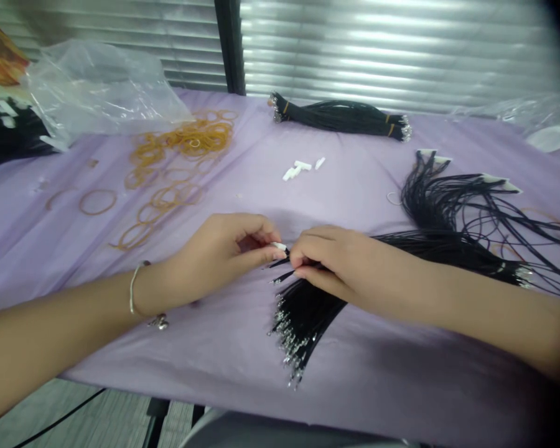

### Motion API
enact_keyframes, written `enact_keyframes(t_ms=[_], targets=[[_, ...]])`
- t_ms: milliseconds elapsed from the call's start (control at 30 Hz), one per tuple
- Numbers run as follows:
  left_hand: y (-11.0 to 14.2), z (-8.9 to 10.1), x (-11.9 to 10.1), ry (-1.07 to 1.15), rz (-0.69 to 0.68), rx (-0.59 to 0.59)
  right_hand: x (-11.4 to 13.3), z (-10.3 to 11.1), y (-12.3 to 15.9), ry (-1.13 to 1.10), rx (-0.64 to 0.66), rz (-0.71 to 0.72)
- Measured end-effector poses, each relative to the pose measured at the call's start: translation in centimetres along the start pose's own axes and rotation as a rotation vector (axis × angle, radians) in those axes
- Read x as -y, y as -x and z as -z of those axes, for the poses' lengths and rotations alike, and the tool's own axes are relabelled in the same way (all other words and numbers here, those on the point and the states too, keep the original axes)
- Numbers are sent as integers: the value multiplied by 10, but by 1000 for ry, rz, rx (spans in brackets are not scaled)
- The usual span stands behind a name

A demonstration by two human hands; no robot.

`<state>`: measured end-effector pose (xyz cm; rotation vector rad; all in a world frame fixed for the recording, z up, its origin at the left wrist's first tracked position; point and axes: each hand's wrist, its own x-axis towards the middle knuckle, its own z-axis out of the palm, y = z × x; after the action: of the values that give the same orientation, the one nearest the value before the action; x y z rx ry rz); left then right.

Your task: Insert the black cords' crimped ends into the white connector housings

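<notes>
My left hand point(226, 249) pinches a small white piece point(280, 246) between thumb and fingertips. My right hand point(333, 258) is closed on black cords at the upper end of a loose bundle of black cords point(303, 317) with silver metal tips that fans toward the table's front edge. The two hands meet fingertip to fingertip at the white piece, above the purple table cover point(354, 386). A thin bracelet point(135, 292) hangs on my left wrist.
Several tan rubber bands point(182, 155) lie scattered at the left. A tied bundle of black cords point(340, 116) lies at the back. A few white pieces point(301, 168) sit mid-table. Loose black cords point(466, 205) spread at the right. A clear plastic bag point(98, 87) lies back left.
</notes>
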<state>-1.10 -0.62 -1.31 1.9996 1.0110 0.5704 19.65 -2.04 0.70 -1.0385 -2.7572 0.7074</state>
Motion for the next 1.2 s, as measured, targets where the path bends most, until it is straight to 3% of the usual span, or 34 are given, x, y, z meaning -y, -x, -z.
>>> enact_keyframes(t_ms=[200, 400, 533, 633, 767, 1200], targets=[[1, -1, -7, 301, 125, 14, 3, 5, -1, -184, -134, -41], [-1, 1, -13, 530, 269, 20, 13, 3, 6, 45, -216, -56], [-4, 0, -5, 615, 329, 21, 10, -7, 8, 193, -99, 93], [-5, 1, -2, 614, 325, 3, 6, -12, 9, 238, -15, 125], [-5, 2, -1, 598, 318, 2, 6, -8, 8, 162, 5, 133], [-7, 3, 1, 659, 371, 33, -2, 4, 2, -288, -3, -76]])
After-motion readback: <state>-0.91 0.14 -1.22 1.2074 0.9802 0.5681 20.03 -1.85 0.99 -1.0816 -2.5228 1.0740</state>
